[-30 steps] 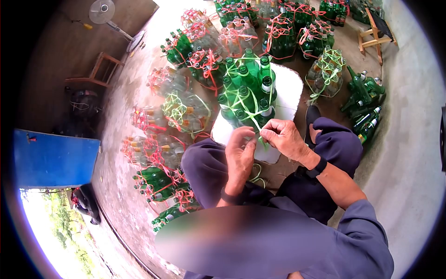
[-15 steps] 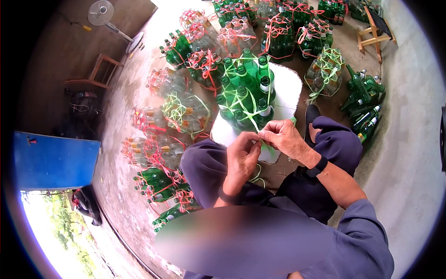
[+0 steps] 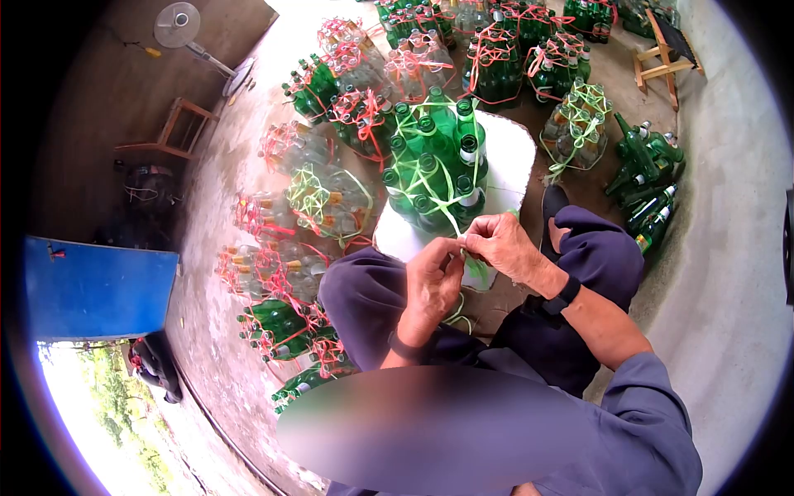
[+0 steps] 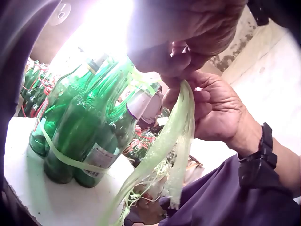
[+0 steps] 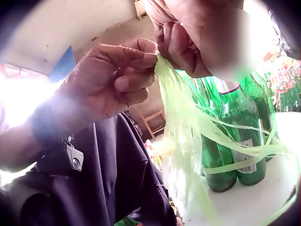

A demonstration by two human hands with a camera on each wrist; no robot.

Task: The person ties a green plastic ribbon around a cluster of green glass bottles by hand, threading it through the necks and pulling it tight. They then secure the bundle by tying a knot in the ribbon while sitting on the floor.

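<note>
A bundle of green glass bottles stands upright on a white board. Pale green plastic twine runs around the bottles and across their necks. In front of the bundle, the left hand and right hand meet fingertip to fingertip. Both pinch the twine there, and its loose ends hang below them, seen wide and frayed in the right wrist view. The left hand shows thumb and forefinger together at the twine. Part of the right hand's grip is hidden by its own knuckles.
Clear and green bottle bundles tied with red twine line the floor at left and behind. Loose green bottles lie by the right wall. A wooden stool stands at back right, a fan at far left.
The left hand was blurred with its fingers slightly apart a second ago; it has come in to the right hand's fingertips and pinches the twine. The right hand has barely moved.
</note>
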